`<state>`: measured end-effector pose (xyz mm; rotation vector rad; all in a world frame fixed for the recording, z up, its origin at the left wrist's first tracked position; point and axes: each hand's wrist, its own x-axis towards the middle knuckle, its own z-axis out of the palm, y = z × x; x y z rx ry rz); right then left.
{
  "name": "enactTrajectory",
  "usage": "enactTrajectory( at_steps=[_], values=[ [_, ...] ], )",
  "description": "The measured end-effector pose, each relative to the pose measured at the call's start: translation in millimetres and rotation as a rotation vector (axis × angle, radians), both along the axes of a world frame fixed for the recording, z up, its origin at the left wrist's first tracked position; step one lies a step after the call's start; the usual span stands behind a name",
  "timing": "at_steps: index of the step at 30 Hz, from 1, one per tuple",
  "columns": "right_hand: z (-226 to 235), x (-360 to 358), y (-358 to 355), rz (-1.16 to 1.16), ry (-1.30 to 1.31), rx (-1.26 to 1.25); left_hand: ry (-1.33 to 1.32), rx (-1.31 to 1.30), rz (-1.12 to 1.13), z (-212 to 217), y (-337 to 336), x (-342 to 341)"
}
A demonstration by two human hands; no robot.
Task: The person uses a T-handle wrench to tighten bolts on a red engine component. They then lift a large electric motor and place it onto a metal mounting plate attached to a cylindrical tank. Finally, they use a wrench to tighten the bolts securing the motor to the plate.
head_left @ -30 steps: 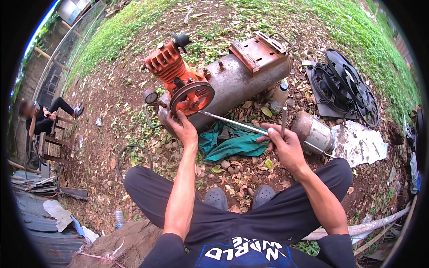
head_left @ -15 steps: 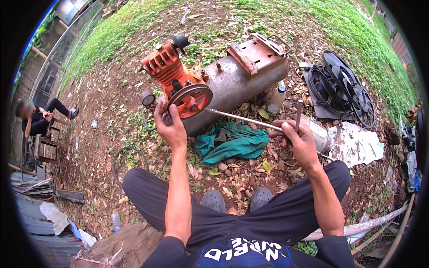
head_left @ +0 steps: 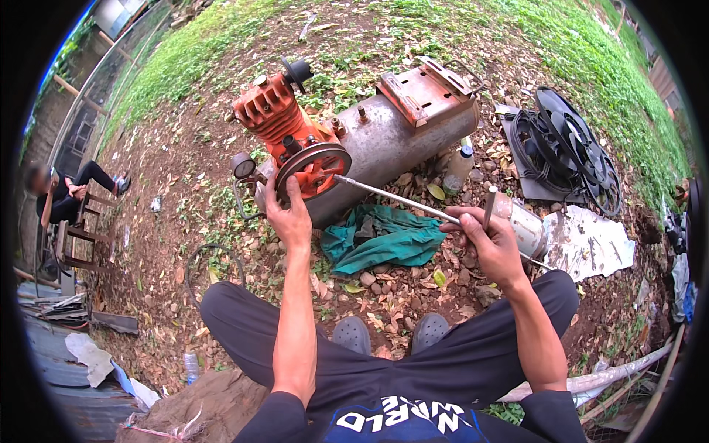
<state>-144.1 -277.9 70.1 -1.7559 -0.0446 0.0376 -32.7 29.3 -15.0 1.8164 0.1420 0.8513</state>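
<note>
The left hand (head_left: 289,221) has shifted higher along the pulley's (head_left: 316,176) left edge. The steel rod's (head_left: 399,198) tip has moved inward from the lower-right rim.

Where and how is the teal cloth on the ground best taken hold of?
Probably by its near folds, pinched from the near side and slightly above. The teal cloth lies crumpled and loose; the metal tank lies beyond it, and the rod in the right hand slants past its far side.
</note>
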Motion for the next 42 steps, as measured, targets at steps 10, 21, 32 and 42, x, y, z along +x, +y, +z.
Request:
enactTrajectory(
  at_steps=[10,21,32,42],
  values=[
    [-5,-2,4,-0.026,-0.061,-0.050,0.021,-0.017,0.083,-43,2,6],
    [-25,-9,34,-0.028,-0.177,-0.122,0.326,-0.990,-0.549,-89,-29,5],
    [-49,-18,54,-0.114,-0.314,-0.259,0.209,-1.036,-0.289,-86,-33,-1],
    [-65,-17,56,-0.033,-0.539,-0.349,0.162,-0.951,-0.256,-75,-28,5]
  ],
)
